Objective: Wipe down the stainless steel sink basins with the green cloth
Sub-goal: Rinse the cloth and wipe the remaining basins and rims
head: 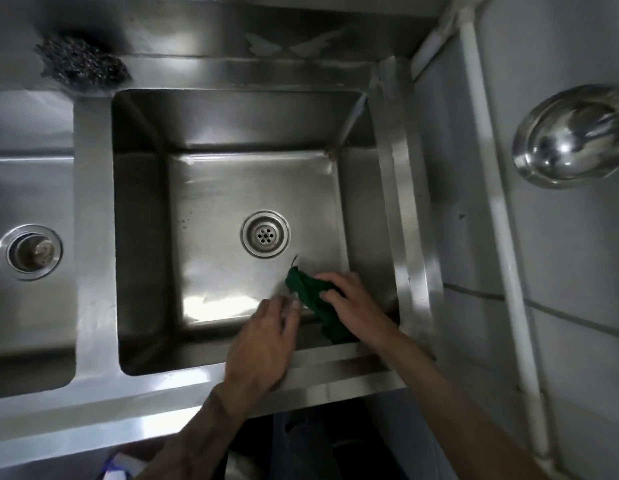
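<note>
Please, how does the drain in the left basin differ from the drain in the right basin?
The left drain holds a deep, dark insert with brownish marks; the right drain shows a flat plate with small holes. The right drain lies close to the green cloth under the right hand; the left drain lies far from it. Both are round with a shiny steel ring.

Bare forearms (439,386), left grip (263,341), right grip (349,299)
</note>
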A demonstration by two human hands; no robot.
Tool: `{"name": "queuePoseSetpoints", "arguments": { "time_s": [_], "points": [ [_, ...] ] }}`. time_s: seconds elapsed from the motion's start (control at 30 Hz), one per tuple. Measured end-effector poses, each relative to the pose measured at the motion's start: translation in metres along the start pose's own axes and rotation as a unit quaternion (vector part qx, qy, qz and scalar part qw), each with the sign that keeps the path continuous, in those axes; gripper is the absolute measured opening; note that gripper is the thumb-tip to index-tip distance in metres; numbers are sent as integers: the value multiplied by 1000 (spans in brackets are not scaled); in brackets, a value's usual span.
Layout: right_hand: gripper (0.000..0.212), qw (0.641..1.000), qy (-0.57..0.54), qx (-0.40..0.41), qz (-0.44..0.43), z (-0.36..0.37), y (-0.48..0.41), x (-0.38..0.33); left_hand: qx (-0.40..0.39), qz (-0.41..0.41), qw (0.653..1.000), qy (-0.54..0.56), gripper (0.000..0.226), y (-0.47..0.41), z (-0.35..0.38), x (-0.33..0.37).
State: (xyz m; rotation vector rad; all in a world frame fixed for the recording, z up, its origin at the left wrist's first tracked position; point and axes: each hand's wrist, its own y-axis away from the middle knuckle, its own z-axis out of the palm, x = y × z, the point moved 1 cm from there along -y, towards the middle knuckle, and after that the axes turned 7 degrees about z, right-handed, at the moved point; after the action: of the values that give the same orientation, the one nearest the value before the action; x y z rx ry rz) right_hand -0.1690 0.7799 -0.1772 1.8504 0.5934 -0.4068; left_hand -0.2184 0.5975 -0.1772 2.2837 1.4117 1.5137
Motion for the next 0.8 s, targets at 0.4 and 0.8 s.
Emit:
{"name": "queuePoseSetpoints", "arguments": {
  "time_s": [0.4, 0.8],
  "points": [
    [39, 978, -135, 148, -56, -23, 40, 32, -76, -155, 904, 390, 57, -106, 81, 22],
    [45, 875, 137, 446, -126, -71, 15, 64, -81, -142, 966, 199, 42, -145, 152, 32]
  ]
}}
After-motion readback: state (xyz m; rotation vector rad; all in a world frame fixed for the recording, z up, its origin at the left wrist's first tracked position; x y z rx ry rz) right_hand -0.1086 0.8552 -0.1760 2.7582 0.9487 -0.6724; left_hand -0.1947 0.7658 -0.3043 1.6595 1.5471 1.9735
